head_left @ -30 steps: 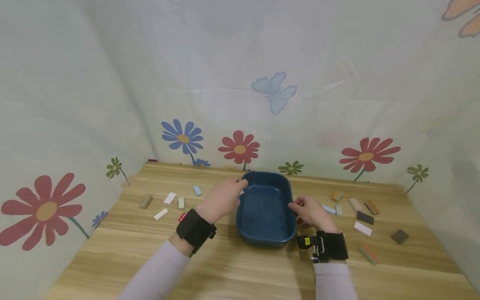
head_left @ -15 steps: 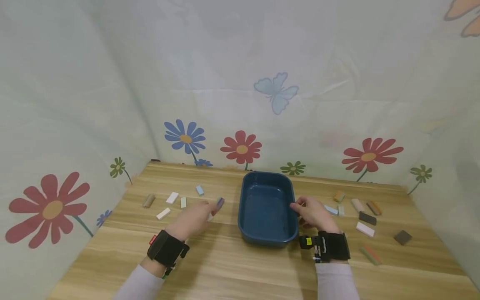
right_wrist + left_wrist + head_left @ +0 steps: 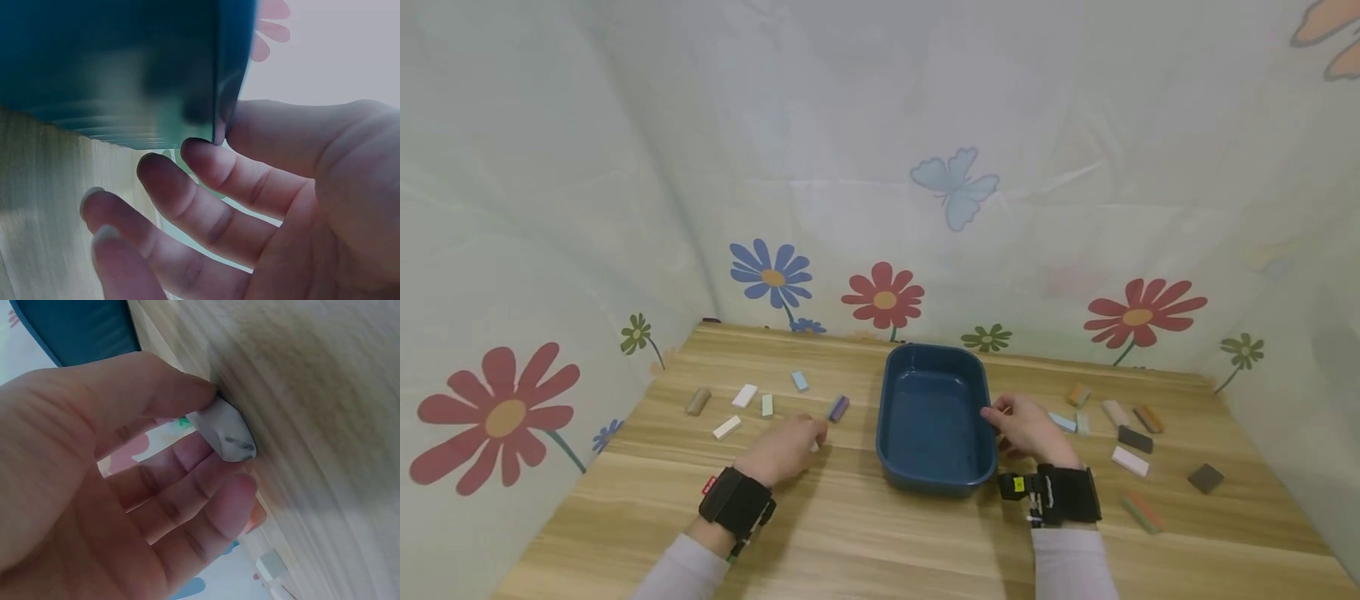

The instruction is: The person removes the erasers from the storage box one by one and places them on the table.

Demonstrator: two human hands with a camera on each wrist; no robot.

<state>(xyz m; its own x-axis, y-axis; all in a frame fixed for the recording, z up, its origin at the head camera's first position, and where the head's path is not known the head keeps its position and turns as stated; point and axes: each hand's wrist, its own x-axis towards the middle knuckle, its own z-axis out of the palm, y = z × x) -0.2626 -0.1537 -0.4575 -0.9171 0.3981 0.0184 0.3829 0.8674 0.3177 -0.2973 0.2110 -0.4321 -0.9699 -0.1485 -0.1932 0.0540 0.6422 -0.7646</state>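
Observation:
My left hand [image 3: 781, 450] is low over the table, left of a blue basin [image 3: 897, 475]. Its thumb and fingers pinch a white eraser [image 3: 228, 431] with grey smudges, which lies at the wood surface in the left wrist view. In the head view the fingers mostly hide that eraser. Just beyond the fingertips lies a purple and blue-grey eraser [image 3: 839, 408]. My right hand [image 3: 1028, 427] pinches the right rim of the basin, thumb on one side and index finger on the other; its other fingers hang below the rim in the right wrist view.
Left of the basin lie several loose erasers, among them a light blue one [image 3: 800, 382] and a brown one [image 3: 697, 402]. More lie to the right, including a black one [image 3: 1135, 439] and an orange-green one [image 3: 1142, 512]. A flowered curtain [image 3: 1015, 250] surrounds the table.
My left hand has moved from the basin's left rim down to the table at the left and now pinches the white eraser. The right hand stays on the rim.

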